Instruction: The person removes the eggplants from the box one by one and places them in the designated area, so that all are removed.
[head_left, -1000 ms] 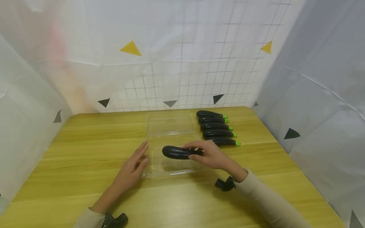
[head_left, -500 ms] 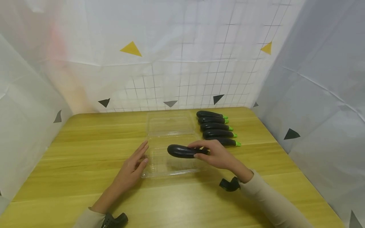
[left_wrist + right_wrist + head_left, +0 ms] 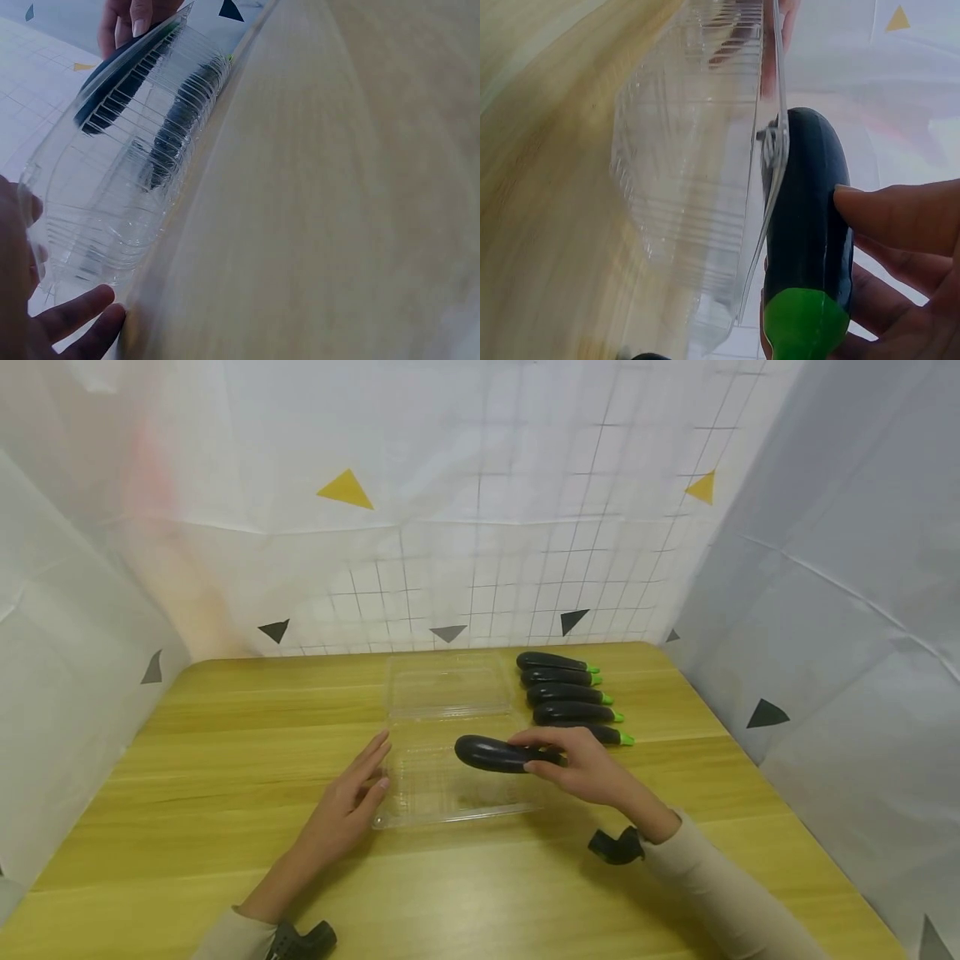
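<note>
My right hand point(image 3: 585, 767) pinches a dark purple eggplant point(image 3: 487, 753) between thumb and fingers near its stem end. In the right wrist view the eggplant's green cap point(image 3: 806, 322) shows below the thumb. It is held over the right part of an open clear plastic clamshell container point(image 3: 427, 781), level with or just above the rim. My left hand point(image 3: 341, 810) lies along the container's left side, fingers extended and fingertips at its edge. Through the clear wall point(image 3: 97, 240) in the left wrist view, dark eggplant shapes show.
Several more eggplants point(image 3: 573, 712) with green stems lie in a row to the container's right. The container's hinged lid point(image 3: 450, 687) is laid back toward the wall. A wooden table point(image 3: 465, 893) carries everything, with white sheeting point(image 3: 450, 460) behind and at the sides.
My right hand has moved right and slightly up with the eggplant in its grip. The left hand and container have stayed put.
</note>
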